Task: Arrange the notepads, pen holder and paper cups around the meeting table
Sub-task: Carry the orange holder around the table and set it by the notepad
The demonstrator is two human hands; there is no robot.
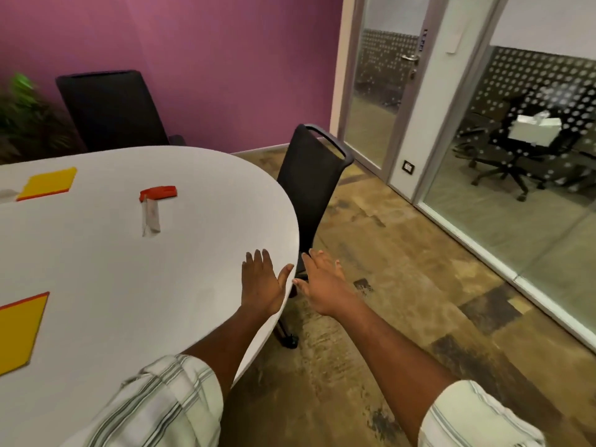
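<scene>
Two black chairs are seen at the rounded end of the tabletop point(135, 272): one chair point(309, 185) is pushed in at the right edge, its back rising just past the rim, and another chair point(109, 108) stands against the purple wall point(200, 59). A blurred green plant point(22, 111) is glimpsed at far left. Open patterned floor point(403, 285) lies to the right, bounded by a glass partition point(516, 188) and door point(387, 85).

On the pale tabletop, two yellow notepads are laid, one far point(48, 183) and one near the left edge point(19, 330); between them lies a red object point(158, 192), possibly the pen holder, too smeared to be sure.

The left hand point(263, 282) is spread flat over the rim; the right hand point(322, 285) is held empty with fingers apart just beyond it.
</scene>
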